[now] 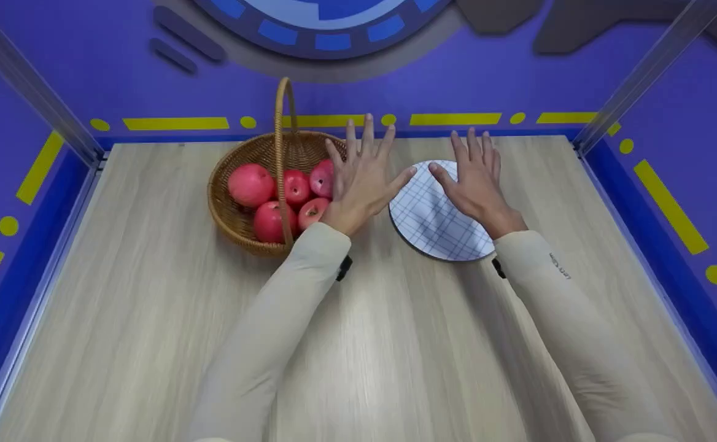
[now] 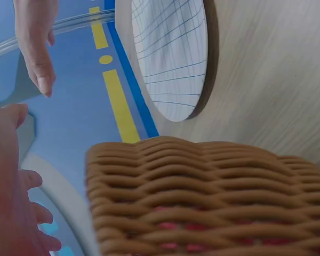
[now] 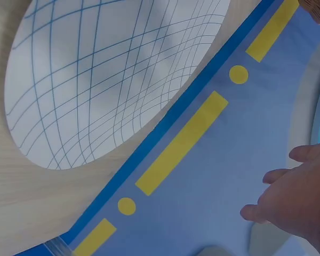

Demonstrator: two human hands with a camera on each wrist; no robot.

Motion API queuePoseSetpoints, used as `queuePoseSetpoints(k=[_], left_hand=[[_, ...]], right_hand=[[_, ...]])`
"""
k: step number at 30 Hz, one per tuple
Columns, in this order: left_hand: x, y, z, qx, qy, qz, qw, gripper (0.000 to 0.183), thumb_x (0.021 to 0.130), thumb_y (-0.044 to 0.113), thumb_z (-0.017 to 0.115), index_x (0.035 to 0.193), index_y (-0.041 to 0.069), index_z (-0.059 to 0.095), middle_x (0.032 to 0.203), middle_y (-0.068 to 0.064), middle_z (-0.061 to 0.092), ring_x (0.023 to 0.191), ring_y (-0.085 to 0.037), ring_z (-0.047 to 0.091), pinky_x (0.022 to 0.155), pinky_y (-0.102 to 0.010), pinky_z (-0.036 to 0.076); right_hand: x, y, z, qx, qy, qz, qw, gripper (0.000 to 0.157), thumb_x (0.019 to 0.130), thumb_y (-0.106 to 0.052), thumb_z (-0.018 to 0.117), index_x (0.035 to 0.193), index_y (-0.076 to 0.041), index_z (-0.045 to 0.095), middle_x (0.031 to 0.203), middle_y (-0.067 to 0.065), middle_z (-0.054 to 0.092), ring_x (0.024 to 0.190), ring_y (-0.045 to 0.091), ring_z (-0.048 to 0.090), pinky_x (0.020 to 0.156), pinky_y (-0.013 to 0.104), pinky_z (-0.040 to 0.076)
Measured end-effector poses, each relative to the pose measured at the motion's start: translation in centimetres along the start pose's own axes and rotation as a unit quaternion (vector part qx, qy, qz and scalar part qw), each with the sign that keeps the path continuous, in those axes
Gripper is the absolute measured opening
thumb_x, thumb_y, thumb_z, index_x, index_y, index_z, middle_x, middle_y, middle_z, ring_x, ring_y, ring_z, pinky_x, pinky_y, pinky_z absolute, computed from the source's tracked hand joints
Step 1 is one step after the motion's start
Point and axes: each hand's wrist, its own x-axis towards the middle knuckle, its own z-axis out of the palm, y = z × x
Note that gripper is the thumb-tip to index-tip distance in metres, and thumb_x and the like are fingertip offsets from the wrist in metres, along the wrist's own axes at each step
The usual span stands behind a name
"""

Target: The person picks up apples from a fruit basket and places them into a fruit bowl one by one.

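The left hand [image 1: 364, 178] has its grip spread, fingers fanned toward the tabletop's far edge and thumb out to the right, pinching nothing. The right hand [image 1: 475, 184] mirrors it: grip spread, thumb angled back toward the left one, also pinching nothing. Both look raised, which would explain why nothing is weighed down or shifted by them.

In the head view the left hand overlaps the right rim of a round brown woven wicker basket [image 1: 220, 212]; the left wrist view shows them apart. The basket sits left of centre near the far edge, its tall arched handle [image 1: 279, 147] upright. It holds at least five glossy red apples [image 1: 251, 185], probably gathered there so the curved wall stops them rolling; the hand may hide others.

Beside the basket, right of centre near the far edge, a flat white disc with a blue grid pattern [image 1: 435, 215] lies on the pale wood-grain tabletop [image 1: 150, 294]. The right hand is over its right part, and the disc likely stays steady because its broad face lies flat.

Cream sleeves [image 1: 272, 325] cover both forearms, and purple-blue panels [image 1: 223, 98] border the tabletop's far and side edges.
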Motion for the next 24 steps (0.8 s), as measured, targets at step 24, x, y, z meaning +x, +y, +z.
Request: queuePoseSetpoints(k=[24], left_hand=[[-2.1, 0.5, -4.9, 0.012, 0.067, 0.04, 0.9969, 0.09, 0.101, 0.076, 0.036, 0.173, 0.027, 0.012, 0.178, -0.012, -0.005, 0.161, -0.039, -0.011, 0.122, -0.068, -0.012]], right_hand=[[-0.3, -3.0, -0.8, 0.03, 0.026, -0.038, 0.998, 0.088, 0.108, -0.061, 0.046, 0.171, -0.007, 0.017, 0.176, 0.021, 0.003, 0.161, 0.042, -0.007, 0.127, 0.057, -0.01]])
